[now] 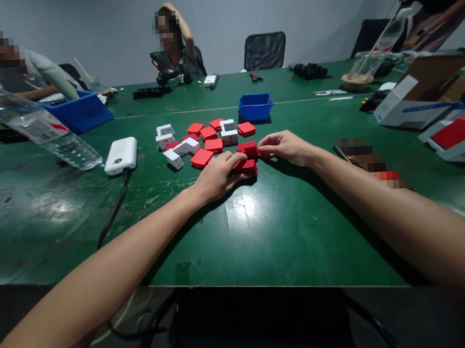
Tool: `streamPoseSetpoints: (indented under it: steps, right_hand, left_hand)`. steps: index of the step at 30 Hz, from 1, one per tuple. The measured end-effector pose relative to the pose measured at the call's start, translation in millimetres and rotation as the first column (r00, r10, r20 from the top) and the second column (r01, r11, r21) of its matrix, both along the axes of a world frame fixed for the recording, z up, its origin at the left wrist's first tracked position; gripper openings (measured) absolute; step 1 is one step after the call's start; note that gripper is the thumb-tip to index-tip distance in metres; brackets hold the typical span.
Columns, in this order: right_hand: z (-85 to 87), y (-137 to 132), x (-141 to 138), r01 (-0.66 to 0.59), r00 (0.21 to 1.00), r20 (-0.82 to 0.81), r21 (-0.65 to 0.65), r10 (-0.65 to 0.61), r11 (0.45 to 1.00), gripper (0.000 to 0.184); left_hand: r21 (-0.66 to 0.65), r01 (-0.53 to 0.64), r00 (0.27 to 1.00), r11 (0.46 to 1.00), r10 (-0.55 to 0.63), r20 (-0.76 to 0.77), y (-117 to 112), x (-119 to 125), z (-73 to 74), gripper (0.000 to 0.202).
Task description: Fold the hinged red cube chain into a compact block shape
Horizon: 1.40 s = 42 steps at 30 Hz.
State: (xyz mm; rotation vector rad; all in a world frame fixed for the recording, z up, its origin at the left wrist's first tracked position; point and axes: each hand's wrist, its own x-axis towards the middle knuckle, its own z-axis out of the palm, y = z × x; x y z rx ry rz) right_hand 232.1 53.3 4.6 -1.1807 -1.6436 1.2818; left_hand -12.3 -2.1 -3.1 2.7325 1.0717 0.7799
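Bottle point(42, 125): clear, reddish label, well left of the fingers of the left hand point(217, 177).
Blue bin point(81, 112): beyond the bottle, far side of both hands' fingers.
Power bank point(121, 154): white, left of left fingers, black cable point(114, 212) running off its near end.
White brackets point(181, 151): loose group just left of and beyond left fingers; another white stack point(229, 133) sits beyond the fingertips.
Red pieces point(214, 145): scattered among the whites, nearest ones just beyond left fingers.
Left fingers: clamped on red part, thumb on top, others round the near side.
Red part point(249, 149): between the two hands, low over the counter point(295, 233); can't tell if one piece or two.
Small blue box point(255, 108): straight beyond the fingers, well apart.
Right hand point(284, 145): thumb and index pinched on red part's right end.
Pixelated item point(367, 160): flat on counter, right of right fingers, details masked.
White carton point(401, 106): far right of right fingers.
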Motion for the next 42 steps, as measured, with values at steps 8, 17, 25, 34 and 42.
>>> streamPoseSetpoints:
  steps: [8, 17, 25, 34, 42]
  right_hand:
    - [-10.6, -27.3, -23.1, -0.091, 0.996, 0.007, 0.230, 0.092, 0.969, 0.050]
    - [-2.0, -55.7, -45.6, -0.075, 0.940, -0.319, 0.147, 0.119, 0.986, 0.060]
    - [-1.2, -54.9, -42.0, -0.098, 0.936, -0.330, 0.088, 0.122, 0.991, 0.050]
    - [-8.2, -49.4, -42.5, -0.006, 0.974, -0.224, 0.043, 0.016, 0.999, 0.045]
    - [-7.0, -48.9, -43.1, -0.067, 0.976, -0.202, 0.051, 0.076, 0.996, 0.035]
  left_hand:
    - [0.011, -0.003, 0.997, 1.000, 0.003, 0.076, -1.5, -0.3, -0.4, 0.048]
    - [-0.159, -0.067, 0.973, 0.985, 0.100, 0.206, -2.6, -2.9, 0.8, 0.050]
    - [-0.308, -0.053, 0.910, 0.950, 0.173, 0.378, -0.1, -1.1, 1.0, 0.030]
    - [-0.544, 0.261, 0.685, 0.797, 0.245, 0.687, 8.2, 0.3, -2.2, 0.071]
    - [-0.614, 0.370, 0.793, 0.697, 0.107, 0.599, 3.4, -5.2, 8.6, 0.069]
